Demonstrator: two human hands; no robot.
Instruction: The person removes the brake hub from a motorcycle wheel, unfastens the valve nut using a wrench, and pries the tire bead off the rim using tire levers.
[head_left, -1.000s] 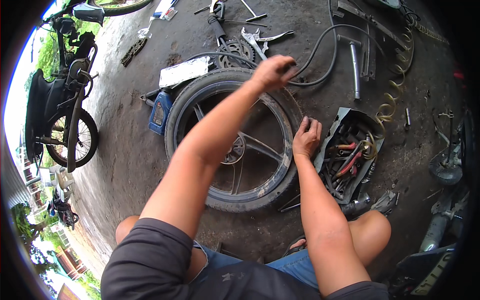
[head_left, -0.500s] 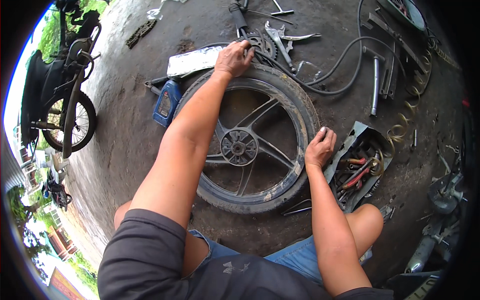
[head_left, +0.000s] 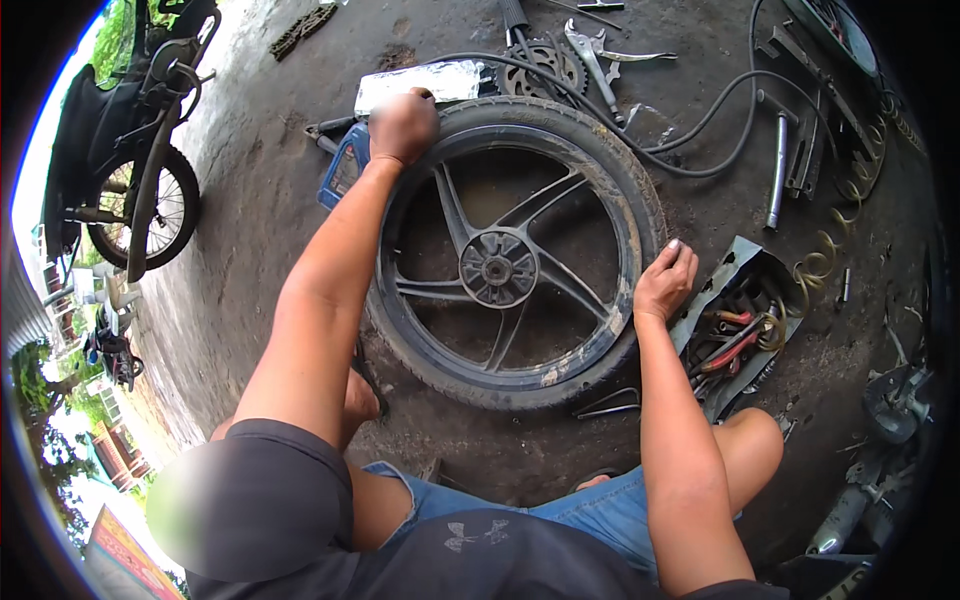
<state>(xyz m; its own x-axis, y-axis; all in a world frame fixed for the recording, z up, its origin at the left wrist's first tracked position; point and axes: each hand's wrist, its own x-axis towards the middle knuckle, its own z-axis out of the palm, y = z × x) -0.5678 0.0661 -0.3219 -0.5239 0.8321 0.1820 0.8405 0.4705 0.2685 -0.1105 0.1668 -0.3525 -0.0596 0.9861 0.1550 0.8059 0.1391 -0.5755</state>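
A motorcycle wheel [head_left: 498, 268] with a spoked dark rim lies flat on the ground in front of me. Its black tyre [head_left: 535, 115] has dried mud along the right side. At the tyre's upper left edge is my left hand [head_left: 403, 128], its fingers blurred so that their pose is unclear. My right hand [head_left: 667, 282] is closed at the tyre's right edge, fingers curled against it. Partly behind my left hand stand a blue plastic bottle [head_left: 345, 170] and a foil-covered silver block [head_left: 440, 80].
Beyond the wheel lie a sprocket [head_left: 540, 75], locking pliers [head_left: 592, 62] and a black hose [head_left: 700, 165]. On the right are a T-handle wrench [head_left: 777, 170] and an open metal box [head_left: 715, 285] of hand tools. A motorcycle [head_left: 140, 170] stands at the left.
My left hand has slid along the tyre from its top toward the upper left. My right hand stays at the right edge. The whole view has shifted slightly.
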